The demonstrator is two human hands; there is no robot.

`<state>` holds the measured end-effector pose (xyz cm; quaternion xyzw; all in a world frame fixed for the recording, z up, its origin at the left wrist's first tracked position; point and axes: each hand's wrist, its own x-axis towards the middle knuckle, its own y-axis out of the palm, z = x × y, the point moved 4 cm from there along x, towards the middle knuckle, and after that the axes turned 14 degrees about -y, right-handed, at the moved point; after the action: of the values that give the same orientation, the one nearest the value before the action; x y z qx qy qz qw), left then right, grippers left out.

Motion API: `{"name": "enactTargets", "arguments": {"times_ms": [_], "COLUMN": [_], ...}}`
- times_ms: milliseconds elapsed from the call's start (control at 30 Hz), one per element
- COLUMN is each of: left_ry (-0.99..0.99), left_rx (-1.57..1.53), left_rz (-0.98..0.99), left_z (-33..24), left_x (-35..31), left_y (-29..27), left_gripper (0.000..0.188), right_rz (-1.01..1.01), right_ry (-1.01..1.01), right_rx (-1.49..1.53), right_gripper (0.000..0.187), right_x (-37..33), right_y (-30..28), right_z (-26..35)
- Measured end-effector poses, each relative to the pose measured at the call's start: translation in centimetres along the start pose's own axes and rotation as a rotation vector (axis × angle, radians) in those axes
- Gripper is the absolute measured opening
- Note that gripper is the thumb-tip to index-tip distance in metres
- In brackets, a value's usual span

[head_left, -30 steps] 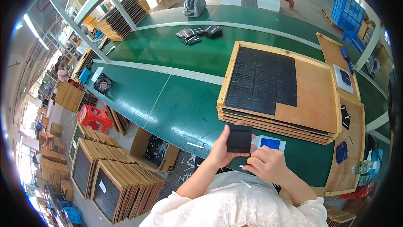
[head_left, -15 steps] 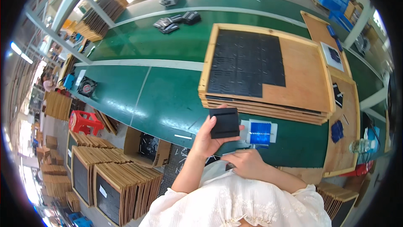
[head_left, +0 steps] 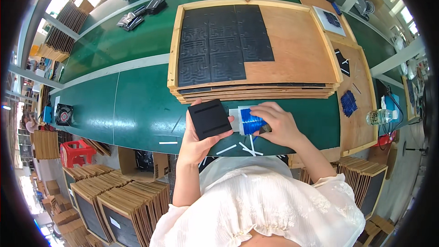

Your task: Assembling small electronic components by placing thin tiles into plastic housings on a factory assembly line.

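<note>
My left hand (head_left: 194,144) grips a flat black square panel (head_left: 210,119) by its edges, tilted, with two dark bars across its face. To its right a stack of shiny blue strips (head_left: 248,121) lies on a pale backing on the green bench. My right hand (head_left: 280,127) reaches over the stack's right side, fingers and thumb curled onto the blue strips. Whether a single strip is between the fingertips is hidden. Loose white strips (head_left: 249,148) lie at the bench edge below the stack, and another white strip (head_left: 168,143) lies farther left.
Beyond my hands, stacked wooden trays (head_left: 256,87) hold rows of black panels. Another wooden tray (head_left: 359,132) at right carries a blue bundle (head_left: 348,103) and a clear bottle (head_left: 382,117). A small fan (head_left: 64,115) sits at the left. Stacked boards (head_left: 137,206) stand below the bench.
The view has shifted, so the bench things sit farther left and higher. My right hand has gone from near my body up to the blue strips. My left hand still holds the black panel.
</note>
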<state>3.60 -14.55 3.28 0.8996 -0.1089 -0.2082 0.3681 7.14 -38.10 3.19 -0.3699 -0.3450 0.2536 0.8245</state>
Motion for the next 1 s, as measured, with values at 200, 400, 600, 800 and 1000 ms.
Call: {"name": "enactTargets", "arguments": {"times_ms": [200, 400, 600, 800, 1000], "left_ry": [0.006, -0.001, 0.01, 0.021, 0.026], "left_rx": [0.023, 0.047, 0.068, 0.081, 0.118], "left_rz": [-0.047, -0.008, -0.01, -0.023, -0.036], "left_z": [0.02, 0.28, 0.44, 0.53, 0.89], "left_x": [0.15, 0.33, 0.61, 0.74, 0.89], "left_y": [0.74, 0.15, 0.28, 0.33, -0.02], "left_gripper": [0.103, 0.102, 0.101, 0.101, 0.1], "right_rz": [0.104, 0.106, 0.122, 0.122, 0.099], "right_ry": [0.017, -0.004, -0.019, -0.011, -0.03], "right_rx": [-0.005, -0.019, 0.005, 0.015, 0.036], "right_gripper": [0.066, 0.066, 0.066, 0.066, 0.064], "right_x": [0.06, -0.07, 0.1, 0.14, 0.21], "right_y": [-0.15, -0.34, -0.33, -0.48, -0.88], "right_z": [-0.43, -0.37, -0.41, -0.41, -0.3]}}
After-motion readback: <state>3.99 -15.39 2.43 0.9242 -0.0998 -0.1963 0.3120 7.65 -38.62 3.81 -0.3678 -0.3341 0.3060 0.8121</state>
